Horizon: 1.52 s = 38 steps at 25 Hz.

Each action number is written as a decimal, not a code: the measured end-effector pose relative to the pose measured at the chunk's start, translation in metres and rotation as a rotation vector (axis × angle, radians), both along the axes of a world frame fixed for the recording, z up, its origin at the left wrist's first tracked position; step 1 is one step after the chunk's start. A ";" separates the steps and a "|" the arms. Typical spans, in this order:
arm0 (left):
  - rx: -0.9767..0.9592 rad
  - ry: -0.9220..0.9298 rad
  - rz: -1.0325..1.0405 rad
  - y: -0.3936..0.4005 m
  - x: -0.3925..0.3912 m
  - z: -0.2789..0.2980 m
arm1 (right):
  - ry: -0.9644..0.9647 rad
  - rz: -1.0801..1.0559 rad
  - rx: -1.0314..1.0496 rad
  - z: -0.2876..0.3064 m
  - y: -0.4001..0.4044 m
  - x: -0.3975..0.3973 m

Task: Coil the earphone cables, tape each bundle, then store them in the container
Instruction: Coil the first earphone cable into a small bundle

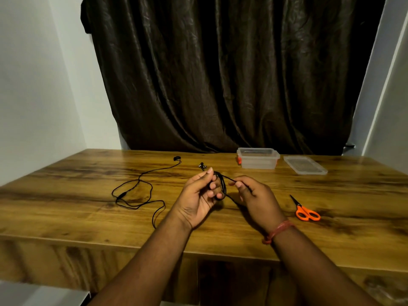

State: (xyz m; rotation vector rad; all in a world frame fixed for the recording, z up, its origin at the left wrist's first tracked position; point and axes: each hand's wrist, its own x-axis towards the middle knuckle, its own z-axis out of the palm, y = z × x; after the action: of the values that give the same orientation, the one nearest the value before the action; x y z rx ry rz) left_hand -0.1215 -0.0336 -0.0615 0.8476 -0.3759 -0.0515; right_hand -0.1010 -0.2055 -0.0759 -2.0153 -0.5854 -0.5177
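Midair, both hands' grip on coiled cable (223,184)

Black cable (141,195) — orange scissors (306,212) — wood-grain brown table (66,195).

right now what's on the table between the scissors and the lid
Nothing: in the head view the stretch of table between the scissors and the lid is bare wood.

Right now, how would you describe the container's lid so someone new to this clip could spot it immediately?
Start at the wooden table and look to its far right edge, in front of the dark curtain. There a clear plastic container stands open, and just right of it lies the lid. It is flat and translucent, unlike the deeper box with orange clips.
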 end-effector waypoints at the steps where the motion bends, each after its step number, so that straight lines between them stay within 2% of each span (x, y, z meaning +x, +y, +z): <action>1: -0.011 0.010 0.005 -0.001 -0.001 0.001 | -0.028 -0.020 -0.043 -0.001 0.002 0.000; 7: -0.048 0.032 0.051 -0.004 -0.003 0.006 | -0.156 -0.050 -0.512 -0.010 0.017 -0.002; 11: -0.110 0.039 0.156 -0.003 0.004 0.004 | -0.280 -0.031 -0.636 -0.011 0.023 -0.007; 14: -0.001 0.002 0.315 -0.005 0.010 0.000 | -0.339 0.001 -0.569 -0.007 0.021 -0.013; 17: 0.267 -0.022 0.439 -0.006 0.015 -0.008 | -0.308 -0.004 -0.393 -0.004 0.018 -0.016; 20: 0.618 -0.124 0.468 -0.010 0.016 -0.018 | -0.253 -0.017 -0.180 -0.003 0.009 -0.008; 22: 0.736 -0.153 0.403 -0.014 0.014 -0.022 | -0.241 -0.033 -0.118 -0.002 0.005 -0.003; 26: 0.635 -0.025 0.243 -0.018 0.011 -0.021 | -0.261 -0.032 -0.062 -0.002 0.004 0.000; 30: 0.610 0.000 0.129 -0.017 0.006 -0.016 | -0.242 -0.075 0.026 0.000 -0.001 0.004; 35: 0.262 0.014 -0.003 -0.011 -0.001 -0.005 | -0.153 -0.011 -0.003 -0.004 0.003 0.005; 38: 0.144 0.012 -0.084 -0.009 -0.001 -0.004 | -0.071 0.005 -0.090 -0.008 0.006 0.004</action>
State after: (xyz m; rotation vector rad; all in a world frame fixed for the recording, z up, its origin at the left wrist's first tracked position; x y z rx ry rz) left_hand -0.1225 -0.0425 -0.0658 0.9734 -0.3999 -0.1630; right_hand -0.0975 -0.1998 -0.0836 -2.0871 -0.6673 -0.5713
